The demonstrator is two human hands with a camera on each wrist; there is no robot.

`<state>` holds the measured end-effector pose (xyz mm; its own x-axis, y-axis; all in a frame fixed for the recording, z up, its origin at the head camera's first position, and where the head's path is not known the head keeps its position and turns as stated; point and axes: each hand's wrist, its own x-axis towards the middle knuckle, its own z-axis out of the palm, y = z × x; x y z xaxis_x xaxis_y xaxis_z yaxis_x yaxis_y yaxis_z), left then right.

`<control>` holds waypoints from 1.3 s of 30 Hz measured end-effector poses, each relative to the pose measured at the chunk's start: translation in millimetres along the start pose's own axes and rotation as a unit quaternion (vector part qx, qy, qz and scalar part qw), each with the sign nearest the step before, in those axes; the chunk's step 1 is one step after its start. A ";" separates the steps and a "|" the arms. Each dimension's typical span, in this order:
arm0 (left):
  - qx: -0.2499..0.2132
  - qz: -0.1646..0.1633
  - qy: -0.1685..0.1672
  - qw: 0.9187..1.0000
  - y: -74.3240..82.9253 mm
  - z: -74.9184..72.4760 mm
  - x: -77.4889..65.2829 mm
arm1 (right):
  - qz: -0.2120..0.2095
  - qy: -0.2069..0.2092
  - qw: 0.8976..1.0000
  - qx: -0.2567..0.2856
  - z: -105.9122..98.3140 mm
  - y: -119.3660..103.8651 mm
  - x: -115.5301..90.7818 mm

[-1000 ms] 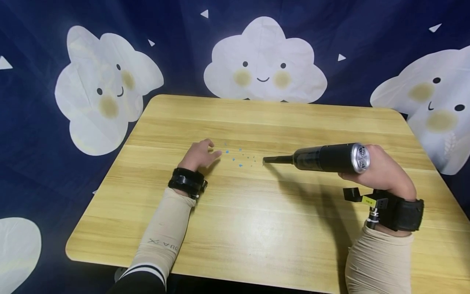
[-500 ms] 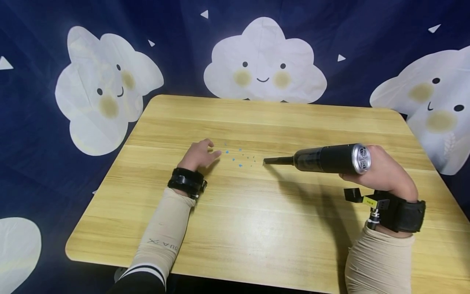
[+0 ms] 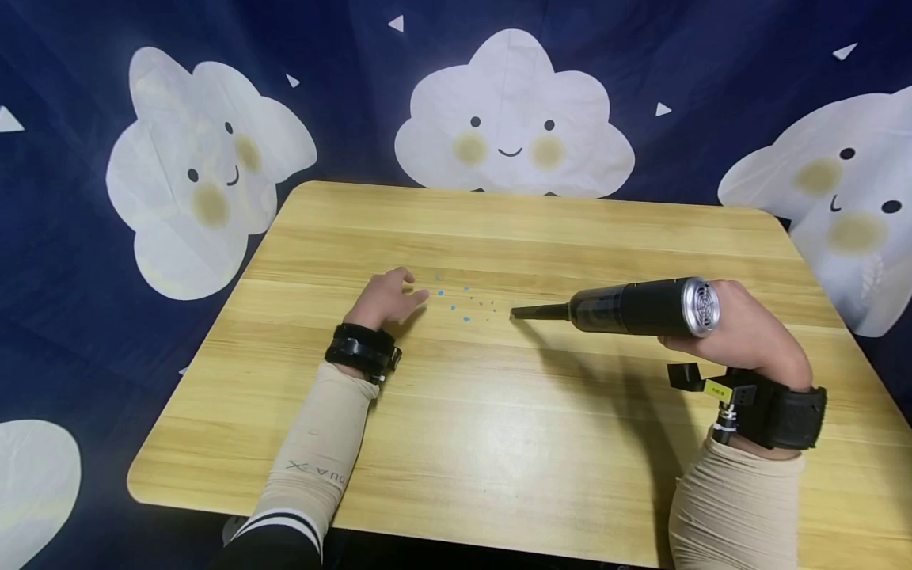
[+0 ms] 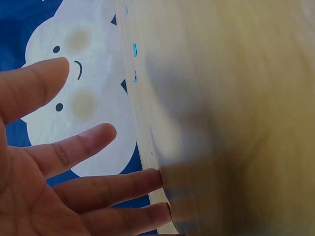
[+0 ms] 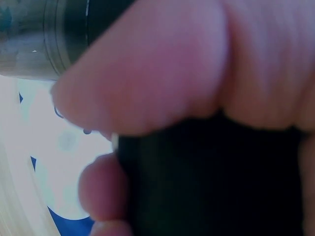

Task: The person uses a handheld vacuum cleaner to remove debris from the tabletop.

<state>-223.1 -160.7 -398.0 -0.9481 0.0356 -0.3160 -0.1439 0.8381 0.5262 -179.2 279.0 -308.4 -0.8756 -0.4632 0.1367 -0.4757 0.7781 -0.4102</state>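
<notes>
My right hand grips a black handheld vacuum with a clear section and a silver vented end. Its narrow nozzle points left, the tip at or just over the table. In the right wrist view, the thumb and curled fingers wrap the dark handle. Left of the nozzle tip lie several small blue scraps. My left hand is beside them on their left, holding nothing. In the left wrist view its fingers are spread, two fingertips touching the tabletop.
The wood-grain table has rounded corners and spans most of the head view. Behind it hangs a dark blue curtain printed with smiling clouds. The vacuum and right arm cast a shadow across the table's right side.
Almost nothing differs: both hands, the vacuum and the blue scraps keep their places, and the whole head view has shifted by only a few pixels.
</notes>
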 end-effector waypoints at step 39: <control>-0.003 -0.002 -0.003 1.000 1.1 -0.7 -1.2 | -0.075 -0.004 0.997 0.025 0.8 -4.0 -2.1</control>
<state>-222.3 -160.2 -396.6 -0.9454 0.0353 -0.3241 -0.1501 0.8354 0.5288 -175.4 276.5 -307.8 -0.7942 -0.5760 0.1935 -0.5963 0.6776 -0.4305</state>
